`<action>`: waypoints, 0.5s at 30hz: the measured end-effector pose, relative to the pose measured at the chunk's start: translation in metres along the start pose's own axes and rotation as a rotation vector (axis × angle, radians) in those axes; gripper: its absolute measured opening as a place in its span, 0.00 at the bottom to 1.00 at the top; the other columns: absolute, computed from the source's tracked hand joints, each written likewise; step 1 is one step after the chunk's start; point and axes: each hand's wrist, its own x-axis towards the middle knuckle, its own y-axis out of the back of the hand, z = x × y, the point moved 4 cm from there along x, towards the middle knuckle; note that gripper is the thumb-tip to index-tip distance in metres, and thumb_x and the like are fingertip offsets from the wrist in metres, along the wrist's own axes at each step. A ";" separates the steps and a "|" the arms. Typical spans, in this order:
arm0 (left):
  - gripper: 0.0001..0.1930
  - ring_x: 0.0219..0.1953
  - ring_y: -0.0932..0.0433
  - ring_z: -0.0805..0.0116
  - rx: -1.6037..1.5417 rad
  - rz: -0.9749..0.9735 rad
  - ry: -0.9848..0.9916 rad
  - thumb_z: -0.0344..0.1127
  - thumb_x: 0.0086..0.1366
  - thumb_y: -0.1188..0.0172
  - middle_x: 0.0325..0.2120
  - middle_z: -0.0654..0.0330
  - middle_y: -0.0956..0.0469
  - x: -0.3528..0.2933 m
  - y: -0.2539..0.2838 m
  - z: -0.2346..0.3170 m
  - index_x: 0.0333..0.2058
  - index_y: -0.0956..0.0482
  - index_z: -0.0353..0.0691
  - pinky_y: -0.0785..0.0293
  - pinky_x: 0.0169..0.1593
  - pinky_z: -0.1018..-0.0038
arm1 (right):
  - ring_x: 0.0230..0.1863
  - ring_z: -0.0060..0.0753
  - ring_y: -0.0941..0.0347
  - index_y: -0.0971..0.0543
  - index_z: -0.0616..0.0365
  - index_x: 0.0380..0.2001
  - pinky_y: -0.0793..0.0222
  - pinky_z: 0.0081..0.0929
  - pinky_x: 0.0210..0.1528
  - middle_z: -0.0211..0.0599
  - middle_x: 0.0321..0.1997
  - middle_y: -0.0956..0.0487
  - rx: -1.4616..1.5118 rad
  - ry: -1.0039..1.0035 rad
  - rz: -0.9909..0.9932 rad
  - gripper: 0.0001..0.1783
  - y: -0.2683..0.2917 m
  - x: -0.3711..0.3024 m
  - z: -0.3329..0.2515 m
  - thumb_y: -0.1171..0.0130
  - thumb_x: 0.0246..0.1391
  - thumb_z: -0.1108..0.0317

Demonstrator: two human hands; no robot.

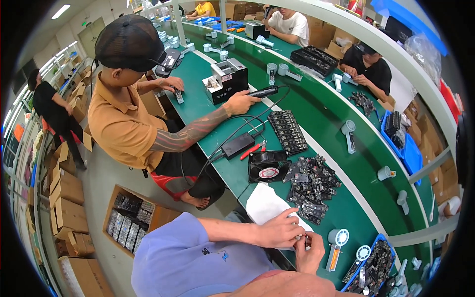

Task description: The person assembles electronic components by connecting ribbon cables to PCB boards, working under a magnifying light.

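My left hand [281, 228] and my right hand [309, 251] meet at the table's near edge, fingers closed together in a pinch. Between their fingertips is something small and dark, mostly hidden, which I cannot make out. Just beyond my left hand lies a white sheet [264, 202], paper or cloth, partly under my fingers. Past it is a heap of small black parts [311, 185]. To the right of my right hand lies a pale-blue handheld fan [339, 237] with an orange piece showing in its handle.
A black cooling fan [268, 167], red-handled pliers [253, 150] and a power adapter [238, 145] lie farther left. A blue bin [394, 257] of black parts stands at right. A co-worker [126, 119] holds a black corded tool [263, 92]. The green conveyor [321, 116] carries fan pieces.
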 end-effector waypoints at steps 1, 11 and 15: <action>0.11 0.43 0.23 0.64 0.007 0.007 0.001 0.34 0.61 0.31 0.34 0.66 0.21 -0.002 0.002 -0.002 0.41 0.18 0.39 0.37 0.73 0.47 | 0.32 0.45 0.22 0.20 0.66 0.39 0.25 0.38 0.34 0.46 0.34 0.21 0.001 0.010 -0.002 0.07 0.002 0.002 -0.001 0.34 0.58 0.79; 0.09 0.50 0.23 0.55 0.040 0.042 -0.224 0.32 0.62 0.39 0.36 0.60 0.25 -0.015 -0.003 -0.002 0.41 0.21 0.40 0.45 0.76 0.37 | 0.32 0.26 0.21 0.17 0.62 0.42 0.24 0.26 0.38 0.37 0.34 0.16 0.191 -0.105 0.132 0.07 -0.027 0.001 0.096 0.33 0.61 0.73; 0.14 0.55 0.26 0.51 0.045 0.141 -0.207 0.37 0.62 0.41 0.43 0.55 0.26 -0.020 -0.006 0.001 0.45 0.23 0.37 0.50 0.77 0.37 | 0.45 0.46 0.16 0.17 0.61 0.52 0.21 0.35 0.49 0.52 0.44 0.14 0.047 -0.148 -0.113 0.16 0.002 -0.002 0.034 0.37 0.68 0.62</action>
